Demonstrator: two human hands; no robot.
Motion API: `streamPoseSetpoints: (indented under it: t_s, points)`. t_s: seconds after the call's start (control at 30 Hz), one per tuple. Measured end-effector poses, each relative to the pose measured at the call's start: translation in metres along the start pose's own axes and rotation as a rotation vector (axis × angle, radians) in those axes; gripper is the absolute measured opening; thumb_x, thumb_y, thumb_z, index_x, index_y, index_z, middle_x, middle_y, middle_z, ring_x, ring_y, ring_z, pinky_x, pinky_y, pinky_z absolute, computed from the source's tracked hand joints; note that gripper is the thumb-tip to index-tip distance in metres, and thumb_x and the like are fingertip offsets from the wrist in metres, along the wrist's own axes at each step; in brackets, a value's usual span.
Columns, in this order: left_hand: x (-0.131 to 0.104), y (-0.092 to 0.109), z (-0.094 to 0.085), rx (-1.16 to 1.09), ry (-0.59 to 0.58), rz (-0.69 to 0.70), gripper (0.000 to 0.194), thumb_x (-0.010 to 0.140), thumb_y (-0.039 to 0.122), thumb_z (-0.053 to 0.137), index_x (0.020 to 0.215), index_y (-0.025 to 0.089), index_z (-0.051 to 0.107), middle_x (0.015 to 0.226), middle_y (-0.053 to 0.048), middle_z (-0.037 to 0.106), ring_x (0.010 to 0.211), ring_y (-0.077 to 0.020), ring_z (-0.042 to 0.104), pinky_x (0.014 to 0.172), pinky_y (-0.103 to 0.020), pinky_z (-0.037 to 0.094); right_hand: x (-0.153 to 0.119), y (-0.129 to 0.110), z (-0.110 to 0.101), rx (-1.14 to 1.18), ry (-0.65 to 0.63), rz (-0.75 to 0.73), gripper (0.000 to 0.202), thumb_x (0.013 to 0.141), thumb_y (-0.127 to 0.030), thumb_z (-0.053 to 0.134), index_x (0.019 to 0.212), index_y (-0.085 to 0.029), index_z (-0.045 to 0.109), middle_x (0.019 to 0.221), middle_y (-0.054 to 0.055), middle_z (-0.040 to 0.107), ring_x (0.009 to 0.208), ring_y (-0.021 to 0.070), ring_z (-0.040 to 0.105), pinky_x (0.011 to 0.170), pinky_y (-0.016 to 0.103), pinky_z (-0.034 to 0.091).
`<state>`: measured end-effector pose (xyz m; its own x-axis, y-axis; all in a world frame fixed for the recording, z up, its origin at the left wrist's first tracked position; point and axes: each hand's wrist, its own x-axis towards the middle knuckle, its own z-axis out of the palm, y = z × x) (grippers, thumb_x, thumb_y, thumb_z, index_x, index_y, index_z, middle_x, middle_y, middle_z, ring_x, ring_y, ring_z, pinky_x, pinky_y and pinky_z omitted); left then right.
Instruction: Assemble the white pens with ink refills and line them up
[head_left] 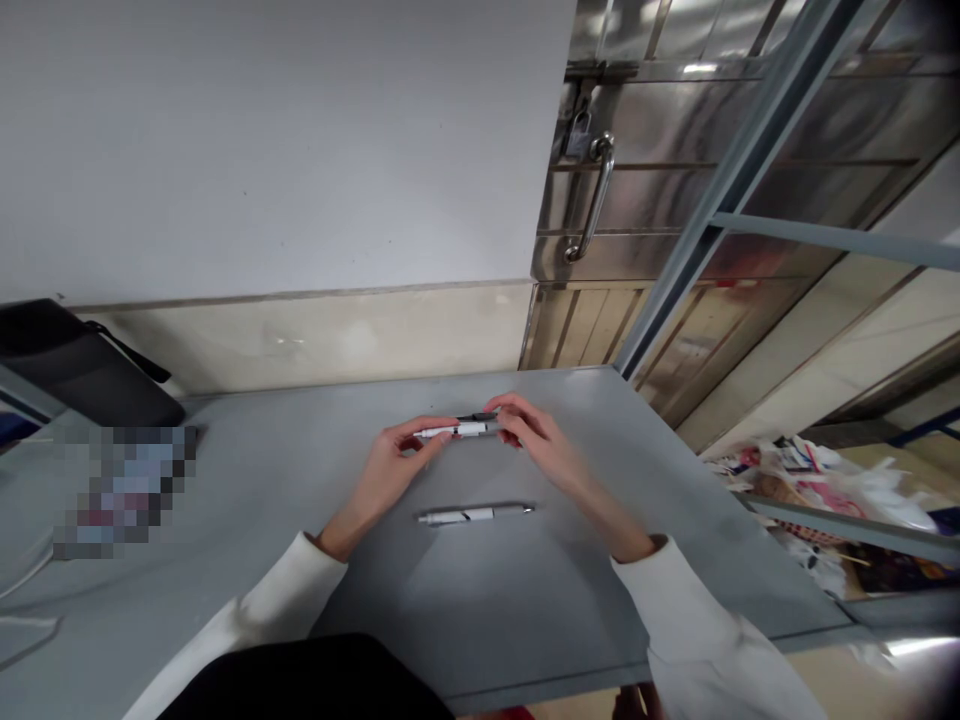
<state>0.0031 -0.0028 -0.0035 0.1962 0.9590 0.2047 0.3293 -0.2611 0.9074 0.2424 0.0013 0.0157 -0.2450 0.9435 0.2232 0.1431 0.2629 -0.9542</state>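
Note:
Between my two hands a white pen [471, 429] with dark parts is held sideways, just over the grey table. My left hand [396, 458] pinches its left end between thumb and fingers. The fingers of my right hand [541, 440] close around its right end, which they partly hide. A dark, thin piece [477, 416] shows just behind the pen near my right fingertips; I cannot tell whether it is separate. Closer to me a second pen [474, 514], white and dark with a silver tip pointing right, lies on the table, touched by neither hand.
The grey table [270, 480] meets a wall at the back. At the left are a dark pouch [90, 360] with a strap and a blurred-out object [135, 495]. A metal frame post [720, 220] rises at the right, beside plastic bags [862, 490] on a lower level.

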Motion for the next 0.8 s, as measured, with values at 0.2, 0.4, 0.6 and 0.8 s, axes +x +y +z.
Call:
streamPoseSetpoints:
  t_s: [0.2,0.4,0.6,0.8]
  points:
    - [0.0,0.002,0.001,-0.02,-0.018,0.05,0.029,0.094,0.046,0.072,0.115,0.029,0.083,0.119,-0.005,0.082,0.108,-0.0271,0.073,0.084,-0.032,0.055,0.001,0.002,0.0,0.009,0.012,0.044,0.032,0.097,-0.056,0.058,0.103,-0.026,0.063,0.061,-0.006,0.043,0.058,0.016,0.043,0.06,0.031,0.036]
    - [0.0,0.003,0.0,-0.013,0.002,0.024,0.032,0.094,0.048,0.071,0.115,0.027,0.083,0.115,-0.005,0.083,0.097,-0.0262,0.074,0.077,-0.031,0.055,-0.001,0.001,0.001,0.006,0.007,0.007,0.029,0.098,-0.054,0.059,0.105,-0.027,0.066,0.07,-0.003,0.052,0.065,0.018,0.049,0.064,0.032,0.039]
    - [0.001,0.001,-0.002,-0.026,0.007,0.029,0.031,0.095,0.047,0.069,0.114,0.027,0.083,0.1,-0.004,0.084,0.081,-0.0215,0.071,0.071,-0.03,0.053,0.0,0.004,0.0,0.015,-0.043,0.003,0.03,0.097,-0.055,0.062,0.107,-0.028,0.068,0.075,-0.001,0.055,0.07,0.0189,0.051,0.066,0.032,0.039]
    - [-0.001,0.01,-0.002,-0.101,0.005,0.03,0.03,0.093,0.045,0.072,0.109,0.023,0.084,0.092,-0.006,0.082,0.081,-0.021,0.07,0.075,-0.032,0.055,0.0,0.003,-0.001,0.115,-0.07,0.02,0.031,0.098,-0.056,0.059,0.104,-0.026,0.065,0.064,-0.006,0.041,0.059,0.0153,0.04,0.06,0.032,0.033]
